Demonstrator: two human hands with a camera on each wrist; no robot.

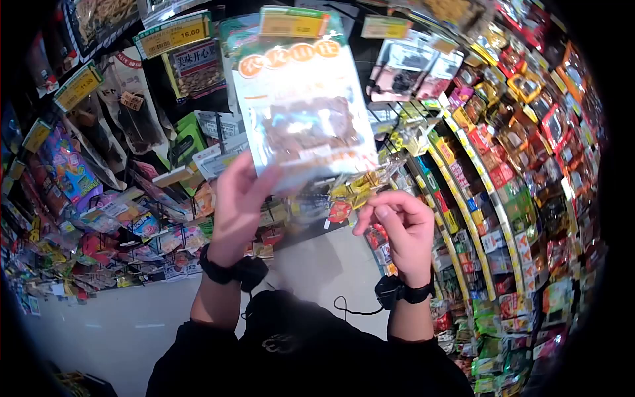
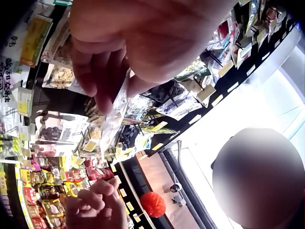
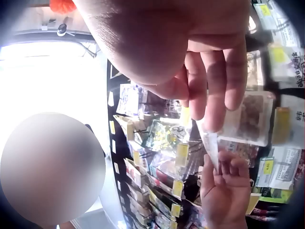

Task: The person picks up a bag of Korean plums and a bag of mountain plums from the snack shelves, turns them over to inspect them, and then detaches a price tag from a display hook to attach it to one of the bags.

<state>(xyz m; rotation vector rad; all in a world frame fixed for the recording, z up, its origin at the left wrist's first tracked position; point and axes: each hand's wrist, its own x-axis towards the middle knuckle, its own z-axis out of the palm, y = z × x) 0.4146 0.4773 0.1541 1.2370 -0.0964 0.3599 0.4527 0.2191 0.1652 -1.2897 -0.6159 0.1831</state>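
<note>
A white snack bag [image 1: 307,112] with orange lettering and a clear window showing brown pieces faces me at the rack. Its top edge lies behind a yellow price tag [image 1: 294,22]. My left hand [image 1: 241,198] grips the bag's lower left edge, thumb on the front and fingers behind. In the left wrist view, the bag [image 2: 114,114] shows edge-on between thumb and fingers. My right hand [image 1: 403,231] hovers below the lower right corner, its fingers loosely curled and nothing held. From the right wrist, the left hand [image 3: 226,191] appears at the bag's other edge.
Hanging snack packs [image 1: 135,106] with price tags on hooks crowd the left and back. On the right, tiered shelves [image 1: 493,192] hold many colourful packets. A pale floor [image 1: 317,264] lies between the racks. A cable [image 1: 354,311] trails near my right wrist.
</note>
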